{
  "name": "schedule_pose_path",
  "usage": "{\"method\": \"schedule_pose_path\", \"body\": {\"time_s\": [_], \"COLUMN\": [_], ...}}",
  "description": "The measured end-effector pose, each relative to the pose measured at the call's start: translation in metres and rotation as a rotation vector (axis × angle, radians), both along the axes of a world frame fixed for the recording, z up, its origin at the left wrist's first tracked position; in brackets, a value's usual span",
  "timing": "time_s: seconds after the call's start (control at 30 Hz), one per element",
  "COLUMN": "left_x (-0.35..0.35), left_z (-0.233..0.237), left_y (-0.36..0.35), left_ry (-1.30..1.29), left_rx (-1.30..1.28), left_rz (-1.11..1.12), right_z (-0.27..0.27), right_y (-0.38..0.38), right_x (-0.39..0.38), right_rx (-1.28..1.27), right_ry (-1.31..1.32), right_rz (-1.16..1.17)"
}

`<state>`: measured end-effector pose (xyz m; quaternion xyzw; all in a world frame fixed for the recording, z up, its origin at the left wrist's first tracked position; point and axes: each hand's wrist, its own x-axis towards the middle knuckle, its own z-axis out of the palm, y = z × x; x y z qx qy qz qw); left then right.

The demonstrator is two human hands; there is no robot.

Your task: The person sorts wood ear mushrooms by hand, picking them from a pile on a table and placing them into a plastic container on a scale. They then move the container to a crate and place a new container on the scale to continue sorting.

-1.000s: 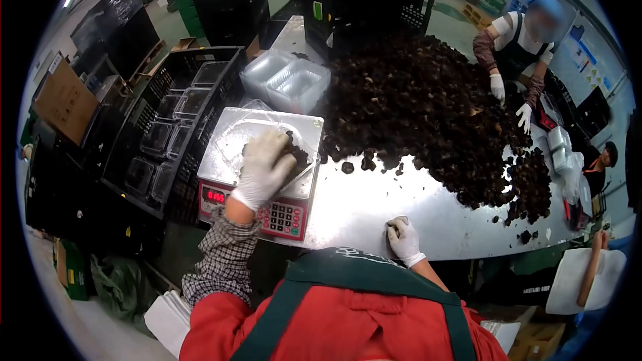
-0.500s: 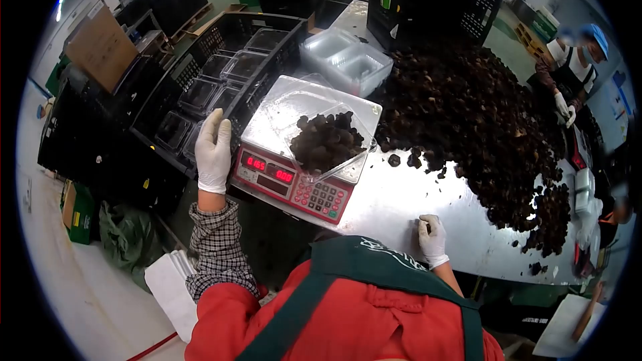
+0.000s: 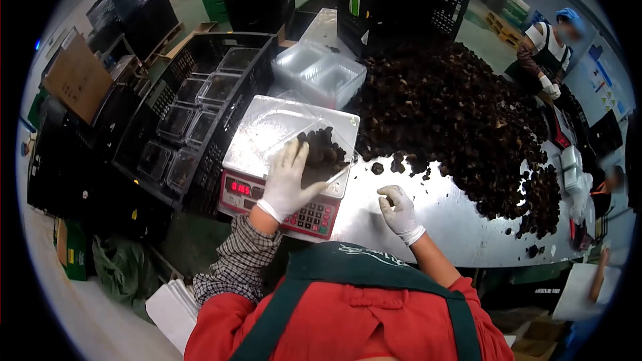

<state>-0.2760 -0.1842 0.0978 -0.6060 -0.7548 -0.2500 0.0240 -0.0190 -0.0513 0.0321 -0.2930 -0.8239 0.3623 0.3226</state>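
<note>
Well, left hand on tray

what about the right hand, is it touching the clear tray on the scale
Apart: the head view shows bare table between the right hand and the clear tray.

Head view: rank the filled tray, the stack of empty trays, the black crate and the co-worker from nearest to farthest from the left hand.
1. Filled tray, on the scale, touched by the left hand.
2. Stack of empty trays, just behind the scale.
3. Black crate, at the far end, centre.
4. Co-worker, far right, beyond the dark heap.
</note>
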Motion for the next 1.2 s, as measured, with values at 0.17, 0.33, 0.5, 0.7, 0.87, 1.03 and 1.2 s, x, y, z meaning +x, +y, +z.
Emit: {"method": "schedule_pose_path", "body": {"time_s": [0.17,0.33,0.5,0.7,0.87,1.03,1.2], "left_x": [-0.012,-0.023,-0.037,-0.06,-0.076,-0.065,-0.07], "left_z": [-0.001,0.01,0.021,0.021,0.008,0.003,0.009], "left_y": [-0.004,-0.012,-0.036,-0.069,-0.087,-0.067,-0.065], "left_ry": [-0.073,-0.085,-0.361,-0.381,-0.566,-0.575,-0.51], "left_rx": [0.007,0.16,0.392,0.498,0.561,0.515,0.502], "left_rz": [-0.031,-0.048,0.052,0.219,0.323,0.236,0.187], "right_z": [0.012,0.016,-0.008,-0.05,0.011,0.077,0.086], "right_y": [0.011,0.051,0.075,0.087,0.096,0.057,0.038], "right_x": [-0.011,-0.019,-0.046,-0.065,-0.073,-0.128,-0.15], "right_rx": [0.012,0.054,0.104,0.2,0.104,-0.155,0.02], "right_ry": [-0.015,-0.1,-0.476,-0.663,-0.134,-0.014,-0.048], "right_rz": [-0.009,-0.146,-0.161,-0.123,-0.125,0.144,0.153]}}
